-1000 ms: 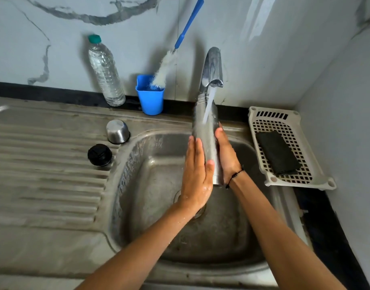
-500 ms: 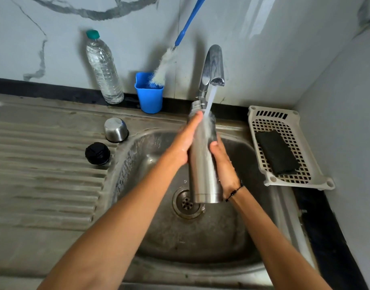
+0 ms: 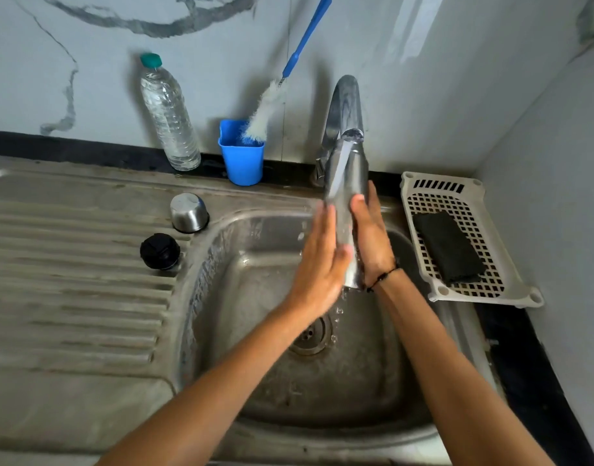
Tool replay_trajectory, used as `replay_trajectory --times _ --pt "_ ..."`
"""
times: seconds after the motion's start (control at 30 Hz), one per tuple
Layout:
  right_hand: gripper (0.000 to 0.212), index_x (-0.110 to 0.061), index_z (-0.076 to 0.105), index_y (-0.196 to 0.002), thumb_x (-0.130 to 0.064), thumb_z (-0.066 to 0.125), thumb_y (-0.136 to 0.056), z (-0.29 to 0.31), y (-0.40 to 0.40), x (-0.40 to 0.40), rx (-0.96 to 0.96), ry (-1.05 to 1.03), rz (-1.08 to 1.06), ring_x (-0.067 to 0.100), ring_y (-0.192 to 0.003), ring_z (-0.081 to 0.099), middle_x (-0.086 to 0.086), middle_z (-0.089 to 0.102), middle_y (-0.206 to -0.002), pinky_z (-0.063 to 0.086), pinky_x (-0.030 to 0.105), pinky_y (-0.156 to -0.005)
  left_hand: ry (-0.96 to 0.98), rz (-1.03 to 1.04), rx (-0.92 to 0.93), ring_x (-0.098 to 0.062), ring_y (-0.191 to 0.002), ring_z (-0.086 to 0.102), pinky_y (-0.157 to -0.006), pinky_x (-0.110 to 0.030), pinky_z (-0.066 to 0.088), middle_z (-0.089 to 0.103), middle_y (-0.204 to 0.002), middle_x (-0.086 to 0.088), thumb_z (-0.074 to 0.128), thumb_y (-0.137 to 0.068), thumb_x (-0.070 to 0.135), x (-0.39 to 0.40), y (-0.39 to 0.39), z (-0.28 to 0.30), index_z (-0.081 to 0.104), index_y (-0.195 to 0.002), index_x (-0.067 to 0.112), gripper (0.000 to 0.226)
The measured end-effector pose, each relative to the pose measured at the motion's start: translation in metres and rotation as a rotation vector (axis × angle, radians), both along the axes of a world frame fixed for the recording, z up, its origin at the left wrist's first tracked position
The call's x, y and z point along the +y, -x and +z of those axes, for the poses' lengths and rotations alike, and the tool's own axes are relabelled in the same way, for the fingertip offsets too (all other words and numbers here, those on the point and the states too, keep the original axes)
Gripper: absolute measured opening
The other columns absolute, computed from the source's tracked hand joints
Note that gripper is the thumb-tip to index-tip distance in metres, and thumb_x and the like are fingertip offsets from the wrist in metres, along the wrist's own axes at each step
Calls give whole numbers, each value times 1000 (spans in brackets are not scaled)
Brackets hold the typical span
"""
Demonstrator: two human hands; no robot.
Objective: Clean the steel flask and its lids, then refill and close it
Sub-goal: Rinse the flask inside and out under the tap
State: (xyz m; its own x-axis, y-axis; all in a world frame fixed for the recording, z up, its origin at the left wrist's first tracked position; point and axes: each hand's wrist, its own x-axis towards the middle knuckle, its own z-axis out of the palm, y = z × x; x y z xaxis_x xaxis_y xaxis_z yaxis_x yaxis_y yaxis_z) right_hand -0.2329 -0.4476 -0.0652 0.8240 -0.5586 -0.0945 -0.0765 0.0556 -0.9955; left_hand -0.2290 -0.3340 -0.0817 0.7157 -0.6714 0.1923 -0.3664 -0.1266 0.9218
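The sink (image 3: 221,331) takes up most of the view, with its ribbed draining board on the left and the basin under the tap (image 3: 344,109). Water runs from the tap down the outside of the steel flask (image 3: 347,183), which stands nearly upright over the basin. Half a second ago the left hand (image 3: 319,264) was up near the flask's neck; now it has slid back down to the lower body, fingers straight and flat against the metal, blurred with motion. The right hand (image 3: 373,237) keeps its place on the other side, thumb and fingers wrapped round the flask. That up-and-down stroke suggests the outside is being rubbed and rinsed, so cleaning is still under way. The steel cap (image 3: 189,212) and black stopper (image 3: 160,251) sit apart on the draining board, seemingly waiting their turn; refilling looks some way off.
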Motion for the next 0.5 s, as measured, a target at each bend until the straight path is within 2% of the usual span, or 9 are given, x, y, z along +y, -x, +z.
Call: replay_trajectory --times 0.07,0.13,0.17,0.23,0.3,0.33,0.37,0.43,0.5 --pt "65 -41 18 -148 -52 47 -90 0 -6 -5 -1 -34 -11 15 -109 60 -1 50 -137 50 40 -95 -39 35 -109 -4 -144 -17 -121 -33 1 -24 -152 15 22 -97 51 7 15 -13 -14 -143 30 63" --pt "70 -43 23 -146 -57 49 -82 -1 -7 -3 -2 -69 -15 18 -107 62 0 54 -133 50 44 -95 -48 62 -74 -6 -145 -12 -122 -38 6 -18 -153 14 23 -97 47 9 12 -11 -11 -144 28 61" --pt "71 -41 24 -146 -56 49 -82 -1 -7 -1 -6 -81 -22 19 -106 63 1 56 -131 50 45 -95 -47 46 -34 -5 -145 -11 -122 -39 6 -18 -153 15 24 -96 50 6 5 -9 -10 -144 29 63" --pt "68 -35 25 -146 -53 48 -84 2 -4 6 -28 -62 20 20 -103 65 3 59 -127 53 44 -91 7 5 68 -6 -145 -11 -121 -38 6 -22 -153 16 26 -88 71 -3 -16 0 -14 -144 34 78" --pt "65 -33 23 -147 -49 49 -89 3 5 18 -52 -36 101 19 -102 66 4 58 -127 56 35 -82 144 60 269 -18 -147 6 -115 -42 26 -14 -158 8 34 -79 78 -11 -44 9 -15 -147 35 94" --pt "65 -34 21 -147 -47 49 -90 0 11 25 -56 -41 135 19 -101 65 4 57 -128 56 32 -79 186 103 352 -23 -145 18 -107 -38 37 -4 -160 2 38 -83 71 -15 -56 16 -11 -149 33 91" --pt "65 -37 20 -146 -46 50 -89 -3 18 31 -60 -48 156 18 -102 64 3 55 -129 56 31 -79 192 149 395 -25 -142 26 -101 -33 41 5 -160 -3 38 -89 61 -18 -67 22 -4 -151 29 82" --pt "63 -45 22 -140 -47 49 -84 -9 27 40 -51 -54 133 14 -108 61 -3 52 -131 55 29 -85 82 207 372 -24 -140 29 -101 -29 38 15 -159 -3 34 -95 50 -23 -79 36 8 -153 26 67" --pt "65 -48 20 -141 -47 49 -83 -12 27 39 -57 -58 97 13 -112 60 -4 51 -135 53 32 -90 -16 203 282 -23 -145 19 -114 -40 27 9 -160 -1 25 -89 59 -26 -74 44 6 -153 26 74"
